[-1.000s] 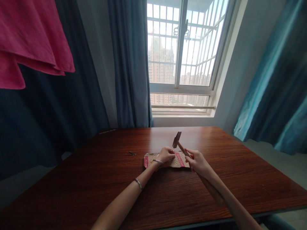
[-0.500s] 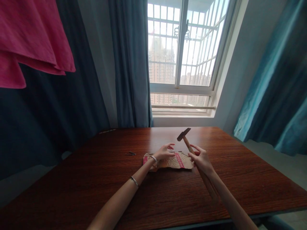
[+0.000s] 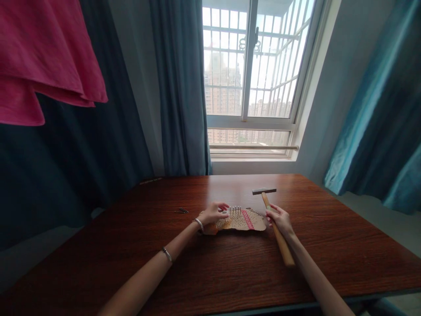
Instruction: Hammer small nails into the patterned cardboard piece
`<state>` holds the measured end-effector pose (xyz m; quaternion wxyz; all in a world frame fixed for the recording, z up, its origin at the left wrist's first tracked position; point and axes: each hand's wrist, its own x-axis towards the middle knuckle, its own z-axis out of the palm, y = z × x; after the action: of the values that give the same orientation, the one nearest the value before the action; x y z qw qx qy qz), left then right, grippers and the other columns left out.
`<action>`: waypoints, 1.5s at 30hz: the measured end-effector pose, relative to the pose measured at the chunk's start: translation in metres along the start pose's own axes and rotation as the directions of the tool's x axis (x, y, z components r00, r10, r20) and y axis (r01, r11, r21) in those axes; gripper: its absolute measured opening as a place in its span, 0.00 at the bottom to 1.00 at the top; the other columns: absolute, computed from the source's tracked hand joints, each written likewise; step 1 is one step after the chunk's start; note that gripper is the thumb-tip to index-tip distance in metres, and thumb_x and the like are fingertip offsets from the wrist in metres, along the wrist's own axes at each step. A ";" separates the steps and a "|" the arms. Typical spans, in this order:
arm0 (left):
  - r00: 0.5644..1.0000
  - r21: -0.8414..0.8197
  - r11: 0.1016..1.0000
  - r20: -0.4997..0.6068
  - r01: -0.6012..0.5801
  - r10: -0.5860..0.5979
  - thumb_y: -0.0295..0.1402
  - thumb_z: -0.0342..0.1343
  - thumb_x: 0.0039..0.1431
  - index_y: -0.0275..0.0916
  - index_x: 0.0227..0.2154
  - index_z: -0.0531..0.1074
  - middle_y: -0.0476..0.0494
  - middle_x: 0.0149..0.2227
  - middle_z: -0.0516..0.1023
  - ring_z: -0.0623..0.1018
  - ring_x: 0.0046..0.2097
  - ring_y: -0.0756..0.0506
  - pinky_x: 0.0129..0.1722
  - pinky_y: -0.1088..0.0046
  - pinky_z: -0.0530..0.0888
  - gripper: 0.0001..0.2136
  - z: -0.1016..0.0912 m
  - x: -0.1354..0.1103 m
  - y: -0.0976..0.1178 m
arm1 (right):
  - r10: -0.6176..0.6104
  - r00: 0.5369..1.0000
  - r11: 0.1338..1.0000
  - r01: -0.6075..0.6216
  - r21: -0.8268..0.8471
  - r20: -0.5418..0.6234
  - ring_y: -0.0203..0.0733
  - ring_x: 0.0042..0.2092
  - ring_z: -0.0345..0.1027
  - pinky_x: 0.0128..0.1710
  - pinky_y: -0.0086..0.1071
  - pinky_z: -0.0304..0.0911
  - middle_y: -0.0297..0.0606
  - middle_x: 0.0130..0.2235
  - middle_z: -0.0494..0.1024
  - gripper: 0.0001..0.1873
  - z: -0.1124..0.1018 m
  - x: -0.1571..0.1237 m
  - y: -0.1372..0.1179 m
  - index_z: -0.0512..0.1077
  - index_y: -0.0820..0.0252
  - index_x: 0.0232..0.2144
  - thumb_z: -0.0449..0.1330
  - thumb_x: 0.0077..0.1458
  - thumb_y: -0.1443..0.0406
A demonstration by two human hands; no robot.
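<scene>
My right hand [image 3: 279, 219] is wrapped round the wooden handle of a hammer [image 3: 281, 245], its metal head raised above the table at the far end. Left of it lies a flat piece of cardboard [image 3: 258, 223], tan with pink bands and many small dark holes. Several nails [image 3: 235, 210] stand upright in a row at its back edge. Over the cardboard's left part is my left hand [image 3: 212, 213], fingers curved with thumb and fingertips apart; nothing shows held between them. A bracelet and a bangle circle that wrist and forearm.
Several loose nails [image 3: 183, 210] lie on the brown wooden table [image 3: 210, 272], left of the cardboard. Behind the table are a barred window [image 3: 226, 79] and blue curtains [image 3: 184, 87]. Pink cloth [image 3: 49, 57] hangs at the upper left.
My left hand has drawn back leftward from the nails, leaving the upright row in plain view. The hammer has turned and its head has come down and to the right, still in my right hand.
</scene>
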<state>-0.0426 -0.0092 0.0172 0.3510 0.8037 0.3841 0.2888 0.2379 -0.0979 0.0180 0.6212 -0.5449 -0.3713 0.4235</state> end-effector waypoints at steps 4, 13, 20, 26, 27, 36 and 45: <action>0.995 0.076 0.997 -0.098 -0.027 0.034 0.37 0.56 0.45 0.35 0.31 0.75 0.43 0.32 0.77 0.73 0.34 0.48 0.35 0.75 0.69 0.12 0.007 -0.001 0.004 | -0.008 1.000 0.999 0.009 0.037 -0.004 0.33 0.17 0.62 0.13 0.26 0.59 0.31 0.19 0.71 0.38 0.002 -0.001 0.006 0.61 0.69 0.47 0.66 0.31 0.59; 0.988 0.168 0.986 -0.150 -0.020 0.046 0.38 0.56 0.45 0.35 0.28 0.76 0.44 0.29 0.77 0.73 0.31 0.48 0.32 0.76 0.67 0.12 0.011 0.004 0.005 | 0.005 1.000 0.997 -0.005 0.082 0.004 0.32 0.17 0.61 0.13 0.25 0.59 0.30 0.18 0.71 0.36 -0.001 -0.003 0.015 0.60 0.70 0.45 0.65 0.32 0.61; 0.992 0.111 0.994 -0.122 -0.021 0.034 0.37 0.55 0.46 0.33 0.28 0.76 0.43 0.28 0.77 0.74 0.31 0.48 0.30 0.77 0.68 0.12 0.015 0.007 0.003 | 0.019 1.000 0.997 -0.019 0.075 -0.004 0.32 0.16 0.62 0.12 0.25 0.60 0.31 0.18 0.71 0.36 0.000 -0.002 0.018 0.61 0.69 0.45 0.66 0.31 0.61; 0.992 0.116 0.993 -0.125 -0.009 0.024 0.37 0.54 0.46 0.32 0.27 0.76 0.43 0.28 0.77 0.74 0.30 0.48 0.30 0.76 0.69 0.12 0.015 0.007 0.002 | 0.015 1.000 0.998 -0.015 0.058 0.009 0.32 0.16 0.61 0.12 0.25 0.60 0.31 0.18 0.72 0.36 -0.002 0.001 0.024 0.61 0.69 0.45 0.66 0.31 0.61; 0.992 0.119 0.993 -0.124 -0.006 0.021 0.37 0.54 0.46 0.33 0.27 0.76 0.43 0.28 0.77 0.74 0.30 0.48 0.30 0.76 0.69 0.12 0.016 0.007 0.002 | 0.011 1.000 0.998 -0.012 0.054 0.016 0.32 0.16 0.61 0.12 0.25 0.60 0.31 0.18 0.72 0.36 -0.001 0.001 0.024 0.61 0.69 0.44 0.66 0.31 0.61; 0.992 0.117 0.993 -0.120 -0.011 0.025 0.36 0.53 0.46 0.33 0.27 0.76 0.44 0.28 0.77 0.74 0.30 0.48 0.32 0.76 0.69 0.12 0.017 0.007 -0.001 | -0.003 0.999 1.000 0.003 -0.004 0.051 0.32 0.16 0.61 0.11 0.26 0.61 0.31 0.18 0.71 0.34 0.001 -0.003 0.025 0.61 0.68 0.45 0.64 0.34 0.62; 0.994 0.103 0.993 -0.097 -0.050 0.060 0.40 0.57 0.43 0.34 0.31 0.74 0.46 0.26 0.75 0.72 0.28 0.50 0.26 0.78 0.67 0.15 0.019 0.009 0.005 | -0.001 0.998 1.000 0.003 -0.028 0.066 0.33 0.16 0.62 0.12 0.26 0.61 0.31 0.18 0.71 0.33 0.001 -0.001 0.028 0.61 0.68 0.46 0.64 0.35 0.62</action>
<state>-0.0221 -0.0105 0.0116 0.2826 0.8151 0.3930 0.3184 0.2334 -0.0976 -0.0099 0.6014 -0.5388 -0.3981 0.4353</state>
